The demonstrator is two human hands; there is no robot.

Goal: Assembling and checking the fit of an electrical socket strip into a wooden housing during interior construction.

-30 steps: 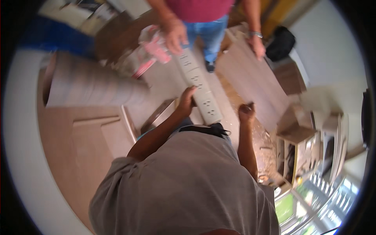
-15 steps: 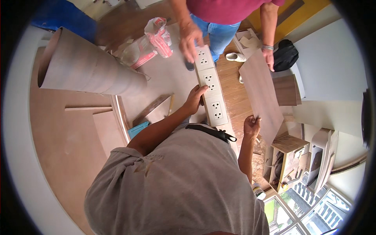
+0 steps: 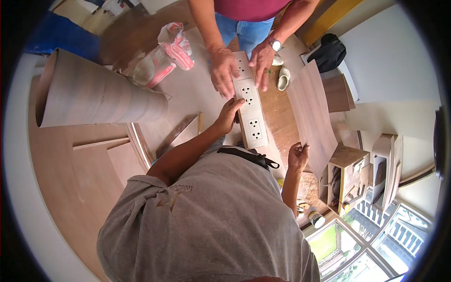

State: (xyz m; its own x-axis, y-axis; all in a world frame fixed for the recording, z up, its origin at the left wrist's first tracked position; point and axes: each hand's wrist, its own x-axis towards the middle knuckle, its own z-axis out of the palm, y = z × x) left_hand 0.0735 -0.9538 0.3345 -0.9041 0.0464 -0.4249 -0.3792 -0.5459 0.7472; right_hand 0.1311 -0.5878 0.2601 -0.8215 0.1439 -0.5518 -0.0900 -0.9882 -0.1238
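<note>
My left hand [image 3: 230, 114] grips the near-left edge of a long white board of power outlets [image 3: 254, 123], its thumb resting on the white face. My right hand [image 3: 298, 156] pinches the left edge of a thin brown wood-grain sheet [image 3: 314, 110], which stands at a slant to the right. Across from me, a person in a maroon shirt has both hands over the far end of the outlet board. That person's one hand [image 3: 223, 71] is at its left side and the other hand [image 3: 264, 63], with a watch above it, at its right.
A big rolled sheet [image 3: 101, 96] lies at the left, beside pink-and-white bags [image 3: 177, 49]. White clogs [image 3: 283, 78] are on the wooden floor. At right stand a black bag [image 3: 329, 52], an open wooden box with tools [image 3: 348, 162] and a can [image 3: 316, 219].
The other person's right-side hand has let go of the wood-grain sheet and moved to the outlet board. My hands keep their holds; the view has shifted slightly.
</note>
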